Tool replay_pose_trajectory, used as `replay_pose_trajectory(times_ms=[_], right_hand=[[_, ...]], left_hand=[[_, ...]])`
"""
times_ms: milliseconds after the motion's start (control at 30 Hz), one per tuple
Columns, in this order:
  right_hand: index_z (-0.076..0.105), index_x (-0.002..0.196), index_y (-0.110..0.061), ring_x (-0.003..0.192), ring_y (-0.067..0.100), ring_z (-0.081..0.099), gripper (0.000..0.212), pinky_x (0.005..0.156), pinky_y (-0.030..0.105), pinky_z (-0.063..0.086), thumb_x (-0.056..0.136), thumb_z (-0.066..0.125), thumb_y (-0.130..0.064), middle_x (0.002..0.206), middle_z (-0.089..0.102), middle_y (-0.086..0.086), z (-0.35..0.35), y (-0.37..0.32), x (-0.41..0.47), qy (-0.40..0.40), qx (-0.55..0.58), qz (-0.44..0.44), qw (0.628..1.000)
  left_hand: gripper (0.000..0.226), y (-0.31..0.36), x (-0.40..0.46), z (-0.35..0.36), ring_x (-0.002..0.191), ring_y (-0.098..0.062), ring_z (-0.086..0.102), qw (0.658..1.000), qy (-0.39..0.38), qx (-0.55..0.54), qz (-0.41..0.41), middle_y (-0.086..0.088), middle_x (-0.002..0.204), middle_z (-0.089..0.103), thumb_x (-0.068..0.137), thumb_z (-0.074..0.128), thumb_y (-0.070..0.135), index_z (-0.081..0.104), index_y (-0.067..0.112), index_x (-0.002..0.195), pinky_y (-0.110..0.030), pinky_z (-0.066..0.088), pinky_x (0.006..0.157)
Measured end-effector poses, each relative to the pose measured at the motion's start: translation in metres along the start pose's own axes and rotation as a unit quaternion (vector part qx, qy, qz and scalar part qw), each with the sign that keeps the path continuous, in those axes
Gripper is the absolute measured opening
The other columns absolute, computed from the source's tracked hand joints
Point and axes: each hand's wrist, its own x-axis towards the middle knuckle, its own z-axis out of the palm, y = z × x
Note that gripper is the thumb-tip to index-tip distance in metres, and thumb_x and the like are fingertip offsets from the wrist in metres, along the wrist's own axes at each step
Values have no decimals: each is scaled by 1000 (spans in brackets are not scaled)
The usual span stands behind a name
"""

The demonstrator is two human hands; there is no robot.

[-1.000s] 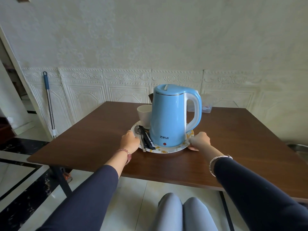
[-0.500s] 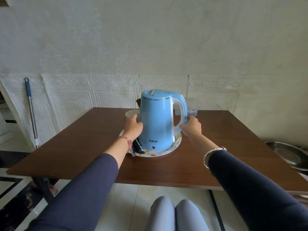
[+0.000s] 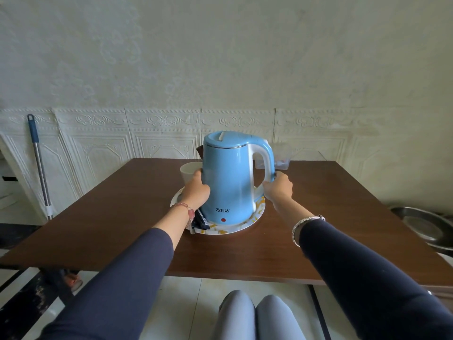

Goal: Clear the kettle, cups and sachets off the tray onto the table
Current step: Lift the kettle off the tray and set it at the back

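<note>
A light blue kettle (image 3: 230, 177) with a white handle stands on a round white tray (image 3: 255, 220) with yellow marks, mid-table. My left hand (image 3: 196, 192) presses against the kettle's left side. My right hand (image 3: 278, 188) grips the lower part of the handle. A white cup (image 3: 188, 169) stands on the tray behind my left hand, partly hidden. Dark sachets (image 3: 202, 220) lie on the tray's front left, beside the kettle's base and under my left wrist.
The brown wooden table (image 3: 122, 217) reaches to the wall. A clear plastic box (image 3: 282, 158) sits at its far edge behind the kettle. A metal basin (image 3: 426, 224) lies off the right edge. A mop handle (image 3: 39, 165) leans on the wall at left.
My hands left the tray's rim and rose to the kettle: the left onto its side, the right onto the handle. The camera view shifted and came closer.
</note>
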Motion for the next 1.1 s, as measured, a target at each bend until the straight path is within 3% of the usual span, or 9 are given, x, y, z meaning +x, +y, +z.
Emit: replay_pose_trajectory(times_ms=[67,200,400,533,867,967,1100], right_hand=[[56,124,-5,108,34,62,34,87,39,51,91,57,-14,118,64,16,-3,-1,0,3,8,7,1000],[53,128,-4,108,35,63,38,92,43,53,92,57,-14,120,62,18,-13,-4,-5,13,17,4,1000],[58,120,-6,101,34,65,30,88,44,55,91,55,-14,114,66,16,-50,-6,-5,63,46,-7,997],[60,119,-6,93,30,64,28,75,33,51,92,56,-14,110,67,14,-81,1,-3,93,56,-2,994],[60,120,-5,104,35,64,30,81,35,49,91,54,-11,114,66,16,-146,50,5,171,38,52,983],[59,122,-6,106,36,62,32,82,35,48,91,55,-11,116,64,17,-158,66,8,188,43,75,978],[61,119,-6,107,38,62,31,90,40,49,89,54,-12,116,65,20,-164,82,12,204,42,101,973]], left_hand=[[61,1,-1,0,114,-35,54,1000,1,4,-3,-14,129,55,88,32,-2,32,23,143,-42,47,97],[59,7,-5,-2,102,-36,60,1000,11,0,11,-12,105,60,86,30,-3,39,22,139,-42,51,87],[57,42,-9,6,104,-35,59,998,25,-23,51,-14,115,63,85,32,-2,45,23,135,-39,47,85],[57,67,-12,24,100,-38,61,996,7,-38,85,-16,110,65,84,33,-2,47,24,132,-36,43,73],[57,110,-24,99,106,-35,60,989,-82,-53,108,-14,121,63,83,33,-1,46,22,133,-39,51,86],[62,118,-26,118,114,-36,58,987,-102,-38,114,-12,132,58,83,33,0,41,25,139,-46,50,96],[65,124,-29,135,128,-35,48,987,-117,-23,112,-10,144,48,86,32,-1,35,26,145,-42,43,104]])
